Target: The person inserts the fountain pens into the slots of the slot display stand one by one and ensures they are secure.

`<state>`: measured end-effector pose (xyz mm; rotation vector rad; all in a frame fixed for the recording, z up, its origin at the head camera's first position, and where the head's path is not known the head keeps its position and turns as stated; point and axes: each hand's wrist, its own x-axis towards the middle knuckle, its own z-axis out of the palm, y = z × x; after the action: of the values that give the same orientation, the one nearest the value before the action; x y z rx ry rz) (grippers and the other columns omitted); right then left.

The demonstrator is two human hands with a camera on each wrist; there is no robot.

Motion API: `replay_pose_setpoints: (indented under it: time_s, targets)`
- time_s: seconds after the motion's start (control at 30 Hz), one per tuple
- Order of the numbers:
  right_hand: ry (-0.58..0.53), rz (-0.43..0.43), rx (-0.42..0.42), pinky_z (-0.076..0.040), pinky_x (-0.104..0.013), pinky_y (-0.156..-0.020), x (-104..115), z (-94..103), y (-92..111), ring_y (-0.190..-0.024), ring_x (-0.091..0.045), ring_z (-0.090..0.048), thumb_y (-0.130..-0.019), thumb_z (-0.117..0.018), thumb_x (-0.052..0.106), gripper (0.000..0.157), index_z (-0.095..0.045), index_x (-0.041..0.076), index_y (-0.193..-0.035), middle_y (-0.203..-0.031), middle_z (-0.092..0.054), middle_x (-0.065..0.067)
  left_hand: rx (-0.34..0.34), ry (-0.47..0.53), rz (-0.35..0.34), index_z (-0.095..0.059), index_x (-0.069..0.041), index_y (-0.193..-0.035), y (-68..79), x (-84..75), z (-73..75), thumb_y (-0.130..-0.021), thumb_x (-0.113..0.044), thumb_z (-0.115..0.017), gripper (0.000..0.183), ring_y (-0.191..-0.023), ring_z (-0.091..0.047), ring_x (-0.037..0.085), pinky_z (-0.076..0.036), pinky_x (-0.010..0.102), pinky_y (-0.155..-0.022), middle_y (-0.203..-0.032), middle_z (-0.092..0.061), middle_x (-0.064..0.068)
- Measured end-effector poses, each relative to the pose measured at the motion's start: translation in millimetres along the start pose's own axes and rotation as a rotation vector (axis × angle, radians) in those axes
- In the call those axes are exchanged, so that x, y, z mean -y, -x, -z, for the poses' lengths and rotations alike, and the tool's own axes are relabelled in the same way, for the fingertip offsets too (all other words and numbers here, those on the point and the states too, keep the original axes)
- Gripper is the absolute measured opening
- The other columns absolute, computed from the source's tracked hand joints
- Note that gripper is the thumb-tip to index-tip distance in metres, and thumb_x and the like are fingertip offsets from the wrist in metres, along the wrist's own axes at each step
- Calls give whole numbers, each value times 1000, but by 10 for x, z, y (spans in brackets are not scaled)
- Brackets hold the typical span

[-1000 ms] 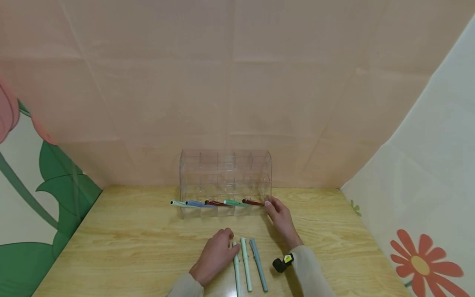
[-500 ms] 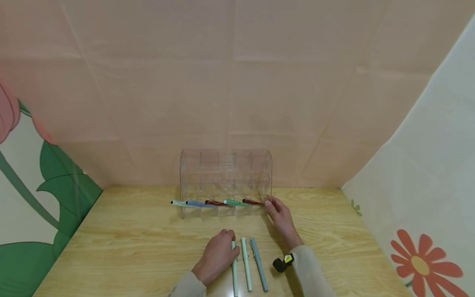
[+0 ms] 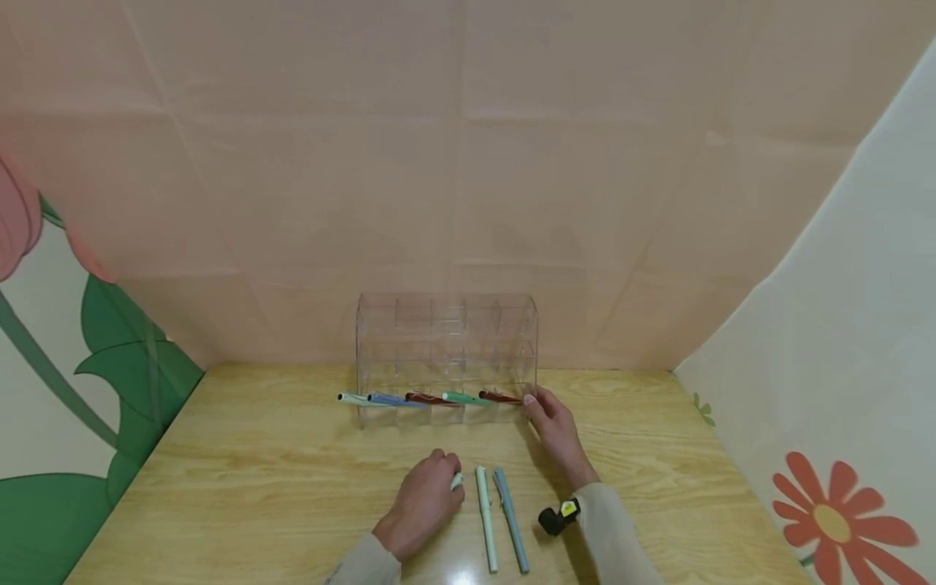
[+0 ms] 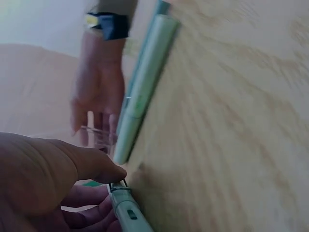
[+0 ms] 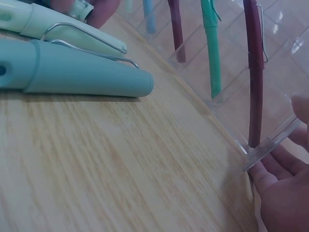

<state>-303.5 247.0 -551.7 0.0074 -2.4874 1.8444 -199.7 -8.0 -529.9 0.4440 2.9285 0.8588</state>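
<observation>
Peach backdrop (image 3: 468,162): hanging creased across the upper frame, behind everything else.
Wooden table (image 3: 256,471): spreading over the lower frame and bearing the work.
Clear rack (image 3: 448,325): standing at centre near the table's far edge, its bottom row holding five pens side by side, their ends jutting out at the front.
Left hand (image 3: 427,487): curling at lower centre, thumb and fingers pinching a pale pen near its end, perhaps choosing that end to leave the rest free for inserting.
Right hand (image 3: 553,422): gripping the rack's lower right corner, thumb on one side and fingers on the other, probably steadying a light frame; it is partly covering that corner.
Blue-grey pen (image 3: 512,528): lying at bottom centre, between the two forearms.
Mint pen (image 3: 486,524): lying just beside it, nearer the left hand, both seeming to wait within easy reach.
Pale pen (image 4: 130,215): sitting in the left hand, mostly hidden from above; whether it is touching the table, I cannot tell.
Black wrist device (image 3: 553,520): sticking out from the right cuff, right of the loose pens, possibly crowding that side.
</observation>
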Motion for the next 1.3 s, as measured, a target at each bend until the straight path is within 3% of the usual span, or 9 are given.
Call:
replay_pose_setpoints:
  time_s: [0.17,0.33,0.5,0.7,1.03,1.3]
  targets:
    - [0,7,5,-42,-55,-124,13,12,-9,-147,-36,-55,-112,-55,40,55,-51,6,-156,-158,-56,-20,8,75,10,-78,-4,-109,0,39,84,-96,-15,-77,18,-83,-61,13,-56,33,-73,-97,-67,4]
    - [-10,1,11,-41,-55,-125,21,13,-25,-148,-36,-53,-112,-55,39,55,-51,6,-156,-159,-55,-19,66,210,53,-76,-3,-116,7,59,202,-100,-14,-74,20,-89,-61,13,-57,34,-76,-102,-67,3]
    - [-9,1,15,-40,-56,-125,21,15,-23,-149,-37,-52,-113,-54,39,57,-49,5,-158,-160,-54,-21,77,316,34,-74,-1,-119,25,52,344,-101,-13,-72,21,-90,-68,16,-60,38,-77,-101,-75,5]
    - [20,-4,7,-42,-53,-124,15,6,-31,-149,-38,-52,-113,-53,37,57,-48,3,-158,-160,-53,-22,75,382,15,-72,-4,-121,88,20,509,-101,-16,-73,23,-89,-65,11,-59,33,-77,-100,-73,0]
    - [5,-18,6,-40,-55,-125,-24,7,-30,-148,-39,-52,-114,-53,34,54,-48,3,-158,-160,-53,-22,-13,418,-50,-69,-6,-118,145,-122,766,-101,-19,-75,22,-85,-63,9,-54,22,-72,-97,-70,-1]
    - [-2,15,8,-42,-55,-123,-5,7,23,-145,-37,-55,-112,-55,39,55,-52,6,-156,-158,-56,-20,-64,454,1,-68,-8,-116,187,-221,907,-100,-25,-76,25,-82,-63,11,-54,21,-69,-97,-69,-1]
